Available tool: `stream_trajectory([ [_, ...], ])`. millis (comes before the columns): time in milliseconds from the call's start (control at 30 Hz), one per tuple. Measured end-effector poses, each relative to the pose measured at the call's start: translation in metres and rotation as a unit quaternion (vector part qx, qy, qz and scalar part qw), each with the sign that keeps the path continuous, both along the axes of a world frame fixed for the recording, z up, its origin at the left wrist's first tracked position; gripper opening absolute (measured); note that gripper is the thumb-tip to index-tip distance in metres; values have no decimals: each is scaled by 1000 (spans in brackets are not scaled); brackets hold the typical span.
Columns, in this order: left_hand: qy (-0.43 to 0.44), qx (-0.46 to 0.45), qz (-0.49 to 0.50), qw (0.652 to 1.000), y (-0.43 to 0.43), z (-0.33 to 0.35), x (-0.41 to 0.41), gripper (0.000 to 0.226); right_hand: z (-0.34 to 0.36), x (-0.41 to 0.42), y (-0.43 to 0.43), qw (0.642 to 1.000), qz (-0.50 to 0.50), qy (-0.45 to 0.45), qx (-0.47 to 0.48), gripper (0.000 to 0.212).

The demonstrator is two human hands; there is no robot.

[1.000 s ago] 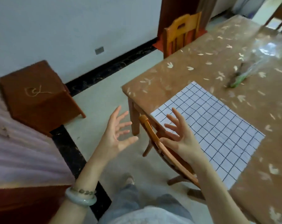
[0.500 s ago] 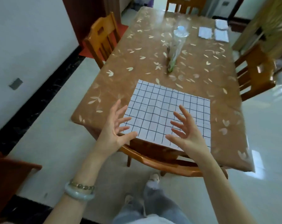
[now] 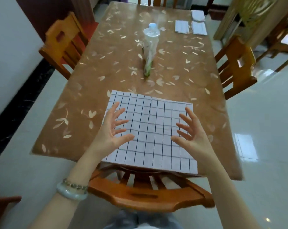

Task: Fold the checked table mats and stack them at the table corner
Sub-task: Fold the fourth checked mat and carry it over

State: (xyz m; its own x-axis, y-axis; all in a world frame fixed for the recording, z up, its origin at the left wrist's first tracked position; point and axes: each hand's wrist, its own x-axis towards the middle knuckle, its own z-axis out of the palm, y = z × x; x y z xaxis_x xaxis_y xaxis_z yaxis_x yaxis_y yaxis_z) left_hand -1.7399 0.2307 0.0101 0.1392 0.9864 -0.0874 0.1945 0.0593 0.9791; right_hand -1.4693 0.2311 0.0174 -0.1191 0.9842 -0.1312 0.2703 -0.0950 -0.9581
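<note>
A checked table mat [image 3: 150, 128] lies spread flat and unfolded on the tabletop [image 3: 90, 76], white with a thin dark grid and a faint crease down its middle. It sits slightly askew, and its near edge reaches the near edge of the tabletop. Well apart from it, at the far right corner, lie smaller pale pieces: a left folded mat [image 3: 182, 26] just beside a right folded mat [image 3: 198, 28], and a third folded mat [image 3: 197, 14] just beyond, their pattern too faint to tell.
</note>
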Motion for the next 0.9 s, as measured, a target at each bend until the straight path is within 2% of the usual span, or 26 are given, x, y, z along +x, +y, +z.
stream_trajectory([
  [200, 41, -37, -22, 998, 58, -27, 20, 100, -13, 26, 62, 1000, 6, 6, -23, 89],
  [367, 100, -58, -29, 993, 108, -48, 16, 103, -36, 40, 110, 999, 22, -9, -41, 89],
  [500, 162, -85, -75, 980, 146, -72, 11, 104, -67, 54, 144, 997, 18, -32, -62, 89],
  [600, 222, -102, -112, 963, 176, -97, 1, 99, -94, 64, 169, 993, 16, -91, -73, 84],
  [700, 328, -91, -117, 933, 208, -122, -18, 81, -121, 77, 198, 979, 36, -192, -65, 73],
  [800, 375, -8, -84, 923, 232, -143, -38, 54, -148, 89, 220, 948, 69, -310, -34, 59],
  [900, 423, 72, -45, 902, 254, -160, -54, 43, -163, 94, 235, 930, 52, -363, -22, 45],
])
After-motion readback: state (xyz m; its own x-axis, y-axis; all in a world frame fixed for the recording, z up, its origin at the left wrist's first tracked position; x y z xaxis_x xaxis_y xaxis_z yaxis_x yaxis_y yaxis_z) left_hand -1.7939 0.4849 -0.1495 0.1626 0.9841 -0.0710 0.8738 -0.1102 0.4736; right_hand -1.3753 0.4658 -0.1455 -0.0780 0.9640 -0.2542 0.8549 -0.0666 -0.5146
